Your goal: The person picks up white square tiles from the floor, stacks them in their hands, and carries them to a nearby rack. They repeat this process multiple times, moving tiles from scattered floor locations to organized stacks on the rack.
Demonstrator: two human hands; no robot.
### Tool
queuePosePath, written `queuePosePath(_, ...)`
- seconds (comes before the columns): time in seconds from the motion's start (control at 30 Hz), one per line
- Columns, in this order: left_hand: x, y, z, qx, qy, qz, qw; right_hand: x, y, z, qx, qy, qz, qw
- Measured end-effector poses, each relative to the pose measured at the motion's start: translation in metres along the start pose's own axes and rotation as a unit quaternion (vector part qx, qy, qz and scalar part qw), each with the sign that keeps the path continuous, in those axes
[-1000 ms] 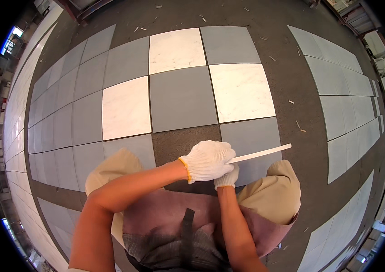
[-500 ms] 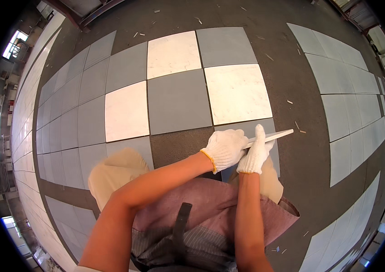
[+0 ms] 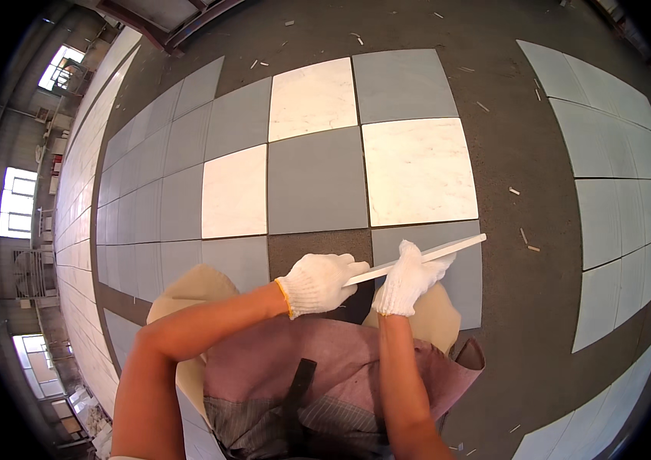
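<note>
Hands: left hand [image 3: 318, 284], right hand [image 3: 410, 277], both gripping white tile [image 3: 448, 251] edge-on.

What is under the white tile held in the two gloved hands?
Under the white tile lie a grey floor tile and a bare dark gap; both hands and knees cover the rest.

floor: grey and white tiles [image 3: 318, 180] in checker pattern | bare dark gap [image 3: 314, 244] | windows [image 3: 19, 201] left

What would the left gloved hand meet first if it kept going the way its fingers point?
The left hand points rightward along the thin white tile held edge-on; the right hand, gripping that tile, looks first in line, though depth is unclear.
</note>
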State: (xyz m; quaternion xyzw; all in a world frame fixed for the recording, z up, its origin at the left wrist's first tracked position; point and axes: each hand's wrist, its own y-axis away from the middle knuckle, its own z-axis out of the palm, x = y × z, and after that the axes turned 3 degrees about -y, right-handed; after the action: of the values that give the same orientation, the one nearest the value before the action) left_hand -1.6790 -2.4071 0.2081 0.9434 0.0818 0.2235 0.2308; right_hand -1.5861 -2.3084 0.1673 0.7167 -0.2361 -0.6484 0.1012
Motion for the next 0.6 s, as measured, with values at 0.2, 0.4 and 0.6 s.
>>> queuePosePath(0.2,-0.004,0.0,-0.003,-0.028,0.001,0.005,1.0,0.001,-0.001,0.0,-0.045,-0.027,0.018,0.998)
queuePosePath(0.4,-0.016,-0.01,-0.008,-0.058,0.002,0.049,0.997,-0.003,0.0,0.006,-0.019,-0.095,0.057,0.994)
queuePosePath(0.6,-0.03,-0.004,-0.006,-0.085,0.011,0.073,0.994,0.003,0.008,0.015,0.014,-0.088,0.027,0.996)
